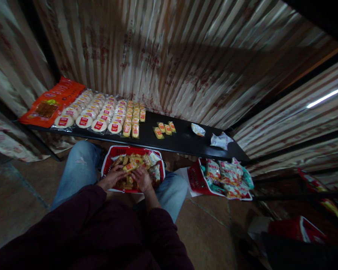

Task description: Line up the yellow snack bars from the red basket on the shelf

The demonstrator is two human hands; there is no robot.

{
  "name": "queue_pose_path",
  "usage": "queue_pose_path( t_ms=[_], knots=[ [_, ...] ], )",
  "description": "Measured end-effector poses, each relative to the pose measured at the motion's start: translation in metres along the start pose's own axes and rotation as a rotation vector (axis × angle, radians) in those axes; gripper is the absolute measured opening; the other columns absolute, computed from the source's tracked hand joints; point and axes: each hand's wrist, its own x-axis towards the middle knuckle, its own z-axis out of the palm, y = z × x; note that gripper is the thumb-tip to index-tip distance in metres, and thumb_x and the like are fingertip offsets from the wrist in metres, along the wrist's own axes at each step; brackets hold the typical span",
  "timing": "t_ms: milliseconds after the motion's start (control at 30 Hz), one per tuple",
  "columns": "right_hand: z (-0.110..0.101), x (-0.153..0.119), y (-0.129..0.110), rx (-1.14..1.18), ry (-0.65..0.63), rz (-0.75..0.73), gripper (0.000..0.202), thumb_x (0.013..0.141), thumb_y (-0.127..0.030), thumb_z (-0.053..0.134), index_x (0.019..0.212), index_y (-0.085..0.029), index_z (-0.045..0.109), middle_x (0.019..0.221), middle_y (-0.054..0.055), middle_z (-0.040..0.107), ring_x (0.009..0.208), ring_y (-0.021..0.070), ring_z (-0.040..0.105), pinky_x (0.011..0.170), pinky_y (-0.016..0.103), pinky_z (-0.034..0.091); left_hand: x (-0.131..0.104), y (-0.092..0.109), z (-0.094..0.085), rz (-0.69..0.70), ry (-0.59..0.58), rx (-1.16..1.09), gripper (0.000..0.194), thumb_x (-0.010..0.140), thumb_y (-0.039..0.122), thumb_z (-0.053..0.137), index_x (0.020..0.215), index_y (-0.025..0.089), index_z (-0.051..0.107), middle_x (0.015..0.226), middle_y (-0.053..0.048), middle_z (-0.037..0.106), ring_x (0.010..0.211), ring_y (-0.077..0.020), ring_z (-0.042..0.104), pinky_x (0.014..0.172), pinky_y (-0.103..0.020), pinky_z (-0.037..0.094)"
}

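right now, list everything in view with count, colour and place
black shelf: one, black, ahead
orange bag: one, orange, shelf's left end
round packets: four rows, white, beside the bag
yellow packets: many, yellow, right of those
loose packets: four, yellow, mid-shelf
crinkled packs: two, whitish, shelf's right
near basket: one, red, filled, between knees
far basket: one, red, filled, right
red container: one, red, lower right
curtains: count unclear, striped beige, behind
light strip: one, white, upper right
jeans legs: two, blue, either side
sleeves: two, dark maroon, bottom
left hand, right hand: two, bare, over near basket
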Motion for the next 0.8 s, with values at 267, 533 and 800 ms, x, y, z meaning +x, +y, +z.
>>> queue_pose_path(
  t_ms=[267, 533, 800],
  knots=[
    [0.0018, 0.0002, 0.0025, -0.042, -0.016, 0.035, 0.029, 0.072, -0.026, 0.062, 0.1, -0.024, 0.059, 0.086, 0.002, 0.068, 0.079, 0.0164, 0.066, 0.078, 0.033, 0.051, 0.0027, -0.0038, -0.0036, -0.01, 0.003, 0.096, 0.016, 0.07, 0.016, 0.074, 0.076, 0.014, 0.059, 0.078, -0.001, 0.065, 0.073, -0.0119, 0.067, 0.079, -0.027, 0.053],
    [0.0033, -0.0006, 0.0024, -0.057, -0.054, 0.023, 0.029, 0.071, -0.024, 0.062, 0.1, -0.024, 0.059, 0.084, 0.001, 0.069, 0.078, 0.0166, 0.065, 0.077, 0.035, 0.051, 0.0023, -0.0028, -0.0023, 0.044, -0.035, 0.142, 0.033, 0.057, 0.032, 0.083, 0.075, 0.015, 0.061, 0.077, 0.0, 0.063, 0.073, -0.0117, 0.063, 0.077, -0.028, 0.051],
    [0.0059, -0.0043, -0.0003, -0.12, -0.11, 0.038, 0.03, 0.07, -0.029, 0.067, 0.098, -0.025, 0.059, 0.083, 0.0, 0.07, 0.073, 0.0164, 0.064, 0.074, 0.034, 0.053, 0.0051, -0.0051, -0.0017, 0.013, -0.055, 0.191, 0.04, 0.055, 0.037, 0.082, 0.084, 0.015, 0.067, 0.081, -0.004, 0.068, 0.073, -0.0147, 0.064, 0.073, -0.028, 0.048]
  ],
)
